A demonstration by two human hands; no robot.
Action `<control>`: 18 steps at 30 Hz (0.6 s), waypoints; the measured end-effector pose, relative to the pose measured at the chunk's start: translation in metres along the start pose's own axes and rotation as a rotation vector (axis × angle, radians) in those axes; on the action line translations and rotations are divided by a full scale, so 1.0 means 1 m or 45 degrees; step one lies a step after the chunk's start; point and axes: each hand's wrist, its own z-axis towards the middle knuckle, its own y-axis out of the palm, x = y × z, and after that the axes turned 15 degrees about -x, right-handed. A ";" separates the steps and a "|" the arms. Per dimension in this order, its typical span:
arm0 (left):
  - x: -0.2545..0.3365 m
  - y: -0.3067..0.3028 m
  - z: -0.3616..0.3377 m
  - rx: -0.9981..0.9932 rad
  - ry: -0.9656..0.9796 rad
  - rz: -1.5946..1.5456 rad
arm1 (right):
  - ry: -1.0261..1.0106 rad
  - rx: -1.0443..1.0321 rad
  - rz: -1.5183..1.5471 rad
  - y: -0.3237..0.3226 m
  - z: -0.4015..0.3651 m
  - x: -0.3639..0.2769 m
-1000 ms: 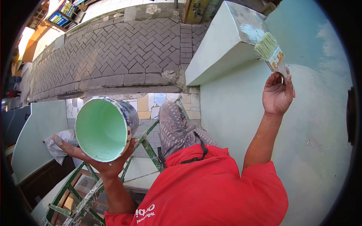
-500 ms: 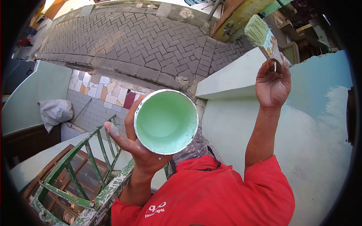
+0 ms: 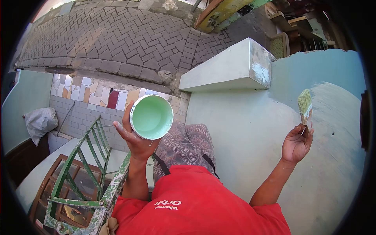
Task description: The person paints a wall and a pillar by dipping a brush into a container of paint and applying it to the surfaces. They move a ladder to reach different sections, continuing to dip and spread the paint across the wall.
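My left hand (image 3: 138,144) is wrapped round the side and underside of a white-rimmed paint tub (image 3: 152,117), with pale green paint inside it. To the right, my right hand (image 3: 297,145) grips a paintbrush (image 3: 304,103) by its handle, bristles pointing up. Green paint coats the bristles. Behind the brush stands a wall (image 3: 250,129), partly pale green and partly a bluer shade, with streaky edges between the two. The brush overlaps the wall in this view.
A paint-spattered green metal frame (image 3: 80,164) rises at my lower left, beside a brown wooden window (image 3: 62,196). A white sack (image 3: 40,122) rests on the left. A ledge (image 3: 227,66) juts from the wall; brick paving (image 3: 117,37) lies beyond.
My right hand has lowered the brush from upper right down in front of the wall. My left hand has drawn the paint tub lower and left, and the view has shifted right.
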 end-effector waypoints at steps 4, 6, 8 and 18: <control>-0.009 0.004 -0.002 -0.013 0.003 0.038 | -0.002 0.032 -0.062 0.012 -0.018 -0.020; -0.013 0.008 -0.003 0.010 0.013 -0.004 | 0.022 0.034 -0.071 0.015 -0.020 -0.026; -0.013 0.011 -0.001 0.037 0.019 -0.036 | 0.005 0.082 -0.100 0.017 -0.018 -0.030; -0.023 0.011 -0.003 0.107 0.044 -0.018 | -0.119 0.323 -0.156 0.030 -0.047 -0.045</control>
